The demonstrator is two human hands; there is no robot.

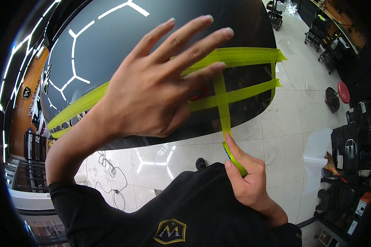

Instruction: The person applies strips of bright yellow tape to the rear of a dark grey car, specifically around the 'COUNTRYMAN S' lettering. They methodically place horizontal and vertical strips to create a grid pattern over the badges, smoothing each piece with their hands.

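Note:
My left hand (146, 92) is raised over the dark, glossy car panel (169, 29), its fingers stretched out and spread, holding nothing. It hides part of the panel and of the tape strips behind it. In my right hand (250, 181) is a roll of yellow-green masking tape (238, 163), gripped between thumb and fingers just below the panel's lower edge. From the roll a tape strip (223, 109) runs up the panel. It crosses a lower band (251, 91) and reaches a wider upper band (251, 56), both of the same colour. Another taped stretch (80, 102) lies left of my left wrist.
Pale floor tiles (198, 155) reflect the ceiling lights. A loose cable (115, 191) lies on them at the lower left. To the right stand a red round-topped stool (343, 92), a black case (350, 144) and shelving with tools. Wheeled carts (317, 31) line the far right.

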